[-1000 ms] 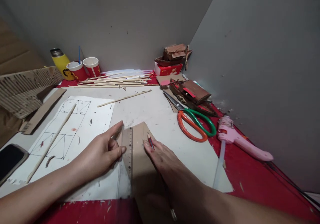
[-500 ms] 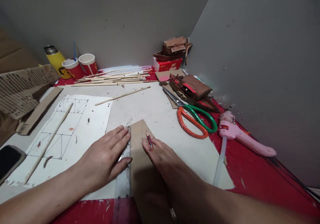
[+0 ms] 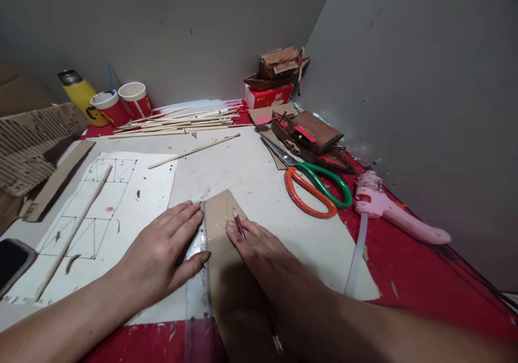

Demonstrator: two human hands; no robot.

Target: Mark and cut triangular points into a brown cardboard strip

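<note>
My left hand (image 3: 159, 247) lies flat over a clear plastic ruler (image 3: 197, 295), its fingers stretched forward and the thumb apart. The ruler's right side runs along a brown cardboard piece (image 3: 222, 260) with a pointed far end. My right hand (image 3: 269, 258) rests on the cardboard and holds a thin red-and-dark pencil (image 3: 239, 226), whose tip shows above the fingers. Part of the pencil is hidden under that hand. Left of my left hand is a white sheet (image 3: 121, 196) with a drawn truss pattern and a wooden stick (image 3: 75, 233) across it.
Scissors (image 3: 311, 187) with orange and green handles lie to the right, near a pink glue gun (image 3: 384, 212). Behind are wooden sticks (image 3: 182, 123), brown cardboard boats (image 3: 311, 134), paper cups (image 3: 133, 96) and a yellow bottle (image 3: 81, 96). A phone (image 3: 14, 260) lies far left.
The whole view has shifted slightly, with things appearing a little further left and higher. Both hands keep their places on the ruler and the cardboard.
</note>
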